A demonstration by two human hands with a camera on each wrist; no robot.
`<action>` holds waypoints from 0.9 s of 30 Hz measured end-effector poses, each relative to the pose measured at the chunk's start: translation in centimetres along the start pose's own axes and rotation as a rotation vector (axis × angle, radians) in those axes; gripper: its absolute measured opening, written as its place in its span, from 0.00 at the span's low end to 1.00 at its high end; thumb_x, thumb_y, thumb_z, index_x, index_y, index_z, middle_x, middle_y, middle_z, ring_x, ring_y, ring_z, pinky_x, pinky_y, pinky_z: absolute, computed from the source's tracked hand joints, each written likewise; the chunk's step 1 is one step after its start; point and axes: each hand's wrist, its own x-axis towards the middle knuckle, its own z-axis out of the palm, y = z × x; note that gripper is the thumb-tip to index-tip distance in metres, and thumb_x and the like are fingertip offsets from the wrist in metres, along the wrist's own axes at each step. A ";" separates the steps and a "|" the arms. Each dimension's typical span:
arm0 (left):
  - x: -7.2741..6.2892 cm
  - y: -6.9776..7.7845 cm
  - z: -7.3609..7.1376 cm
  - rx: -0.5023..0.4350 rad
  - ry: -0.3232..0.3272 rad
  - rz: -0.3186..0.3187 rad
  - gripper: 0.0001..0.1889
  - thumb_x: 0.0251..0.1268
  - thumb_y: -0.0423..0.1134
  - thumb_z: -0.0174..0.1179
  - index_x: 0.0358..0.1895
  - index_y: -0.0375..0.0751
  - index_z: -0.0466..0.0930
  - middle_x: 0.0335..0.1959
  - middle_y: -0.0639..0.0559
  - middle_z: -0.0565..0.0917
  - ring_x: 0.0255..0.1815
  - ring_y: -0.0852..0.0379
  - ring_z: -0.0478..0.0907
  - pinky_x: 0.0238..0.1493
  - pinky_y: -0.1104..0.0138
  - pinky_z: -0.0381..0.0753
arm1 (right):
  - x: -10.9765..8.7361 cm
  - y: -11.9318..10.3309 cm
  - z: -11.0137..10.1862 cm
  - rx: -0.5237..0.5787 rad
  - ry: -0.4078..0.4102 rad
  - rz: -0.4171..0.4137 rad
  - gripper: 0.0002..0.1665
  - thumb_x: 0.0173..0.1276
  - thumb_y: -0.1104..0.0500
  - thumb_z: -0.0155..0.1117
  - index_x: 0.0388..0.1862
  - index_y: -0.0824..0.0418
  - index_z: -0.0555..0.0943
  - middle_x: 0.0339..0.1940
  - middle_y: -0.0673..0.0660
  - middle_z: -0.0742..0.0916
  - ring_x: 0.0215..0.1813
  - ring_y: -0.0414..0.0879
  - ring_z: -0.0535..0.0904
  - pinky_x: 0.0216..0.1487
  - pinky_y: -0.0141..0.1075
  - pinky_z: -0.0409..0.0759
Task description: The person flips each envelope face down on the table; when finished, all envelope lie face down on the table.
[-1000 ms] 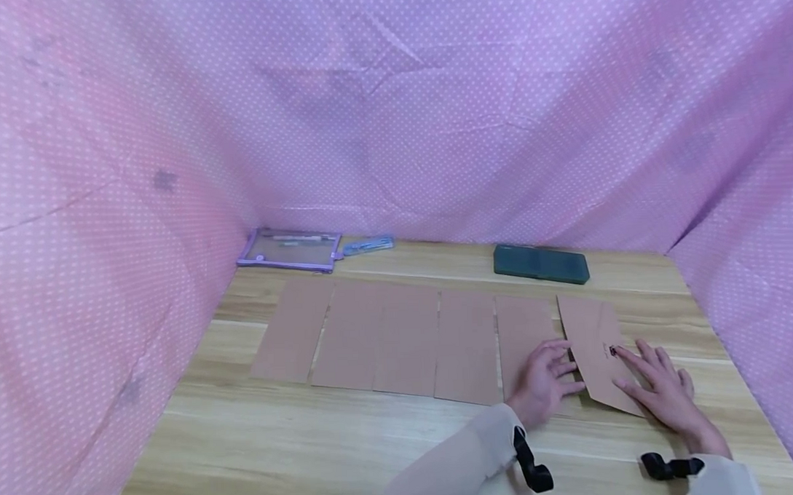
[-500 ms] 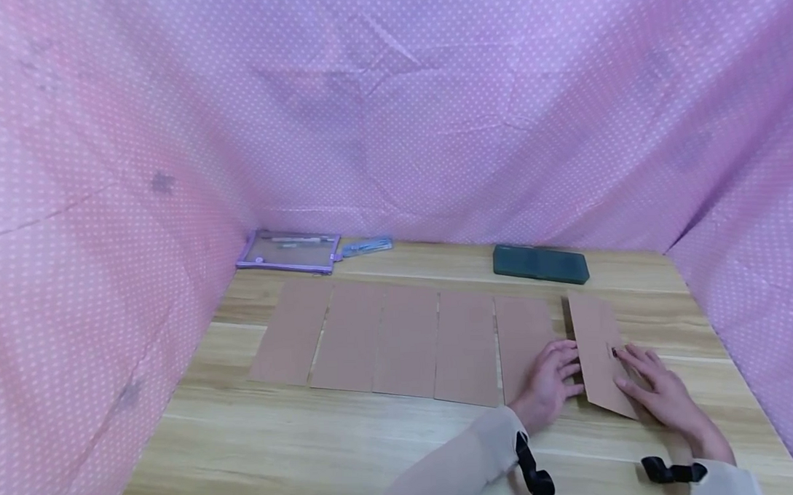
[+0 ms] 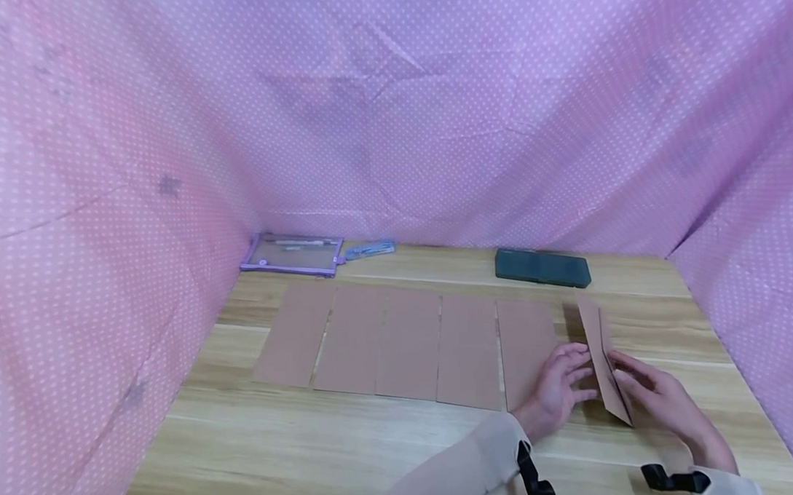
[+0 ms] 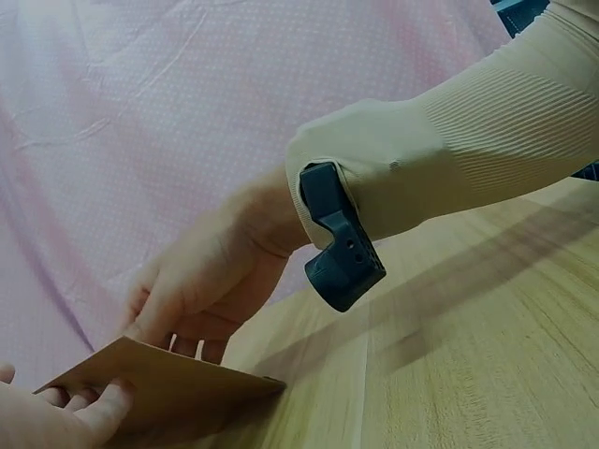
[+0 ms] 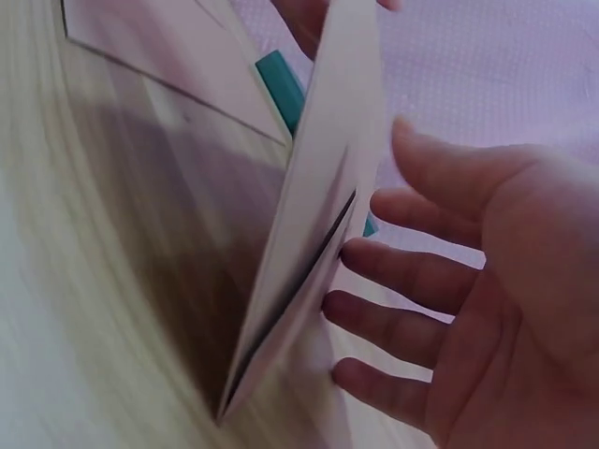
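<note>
A brown paper envelope [image 3: 600, 360] stands tilted on its edge on the table, with a folded flap showing on its right side. My left hand [image 3: 559, 384] is on its left, spread fingers touching that face; in the left wrist view its fingertips [image 4: 114, 398] lie against the paper. On the other side my right hand [image 3: 667, 405] faces it with fingers extended. The right wrist view shows those fingertips [image 5: 339, 307] at the flap, and the thumb raised. Left of the hands, several similar brown envelopes [image 3: 468, 350] lie flat in a row, plain side up.
Along the back of the wooden table [image 3: 298, 440] sit a purple-edged zip pouch [image 3: 299, 262] with pens inside, a small blue item [image 3: 370, 250] and a dark green case [image 3: 543, 268]. A pink dotted cloth [image 3: 392, 131] hangs around the back and sides.
The envelope has tipped from lying slanted, printed side visible, to standing steeply on its edge. My left hand has shifted slightly right, and my right fingers have moved to the envelope's right side.
</note>
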 end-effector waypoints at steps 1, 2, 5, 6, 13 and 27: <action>0.0 0.0 0.1 0.000 -0.004 0.004 0.20 0.70 0.41 0.47 0.61 0.39 0.72 0.66 0.40 0.75 0.54 0.53 0.73 0.56 0.50 0.78 | 0.0 0.0 0.0 0.017 0.003 -0.023 0.30 0.80 0.56 0.51 0.71 0.74 0.66 0.67 0.34 0.75 0.57 0.08 0.64 0.50 0.08 0.66; -0.1 0.0 0.1 0.001 -0.010 0.007 0.20 0.70 0.41 0.47 0.62 0.39 0.72 0.67 0.39 0.74 0.54 0.53 0.73 0.57 0.50 0.78 | 0.0 0.0 0.1 0.031 0.009 -0.049 0.29 0.80 0.58 0.51 0.71 0.76 0.66 0.64 0.27 0.73 0.57 0.08 0.63 0.51 0.08 0.65; -0.4 0.3 0.4 0.009 -0.034 0.014 0.21 0.71 0.42 0.46 0.63 0.39 0.71 0.68 0.37 0.73 0.55 0.54 0.73 0.60 0.47 0.78 | -0.2 -0.3 0.1 0.084 0.011 -0.123 0.26 0.81 0.62 0.46 0.70 0.79 0.65 0.60 0.18 0.71 0.59 0.10 0.65 0.51 0.09 0.67; -0.5 0.3 0.4 0.009 -0.042 0.015 0.21 0.71 0.42 0.46 0.63 0.39 0.71 0.69 0.37 0.73 0.56 0.54 0.73 0.61 0.45 0.77 | -0.3 -0.4 0.1 0.107 -0.001 -0.145 0.26 0.81 0.63 0.43 0.70 0.80 0.63 0.61 0.19 0.70 0.60 0.11 0.66 0.52 0.11 0.69; -1.0 0.9 1.0 0.069 -0.140 0.023 0.25 0.71 0.41 0.44 0.67 0.34 0.67 0.70 0.35 0.72 0.62 0.52 0.73 0.68 0.43 0.73 | -1.0 -1.6 -0.4 0.192 -0.087 -0.113 0.32 0.85 0.55 0.21 0.78 0.73 0.51 0.66 0.21 0.66 0.61 0.17 0.69 0.51 0.22 0.78; -0.7 0.7 1.0 0.250 -0.319 -0.053 0.32 0.69 0.43 0.40 0.76 0.39 0.56 0.77 0.40 0.65 0.77 0.53 0.59 0.75 0.48 0.60 | -1.5 -1.2 -0.7 0.671 -0.221 -0.177 0.28 0.84 0.51 0.19 0.74 0.33 0.60 0.64 0.29 0.78 0.57 0.33 0.82 0.45 0.35 0.87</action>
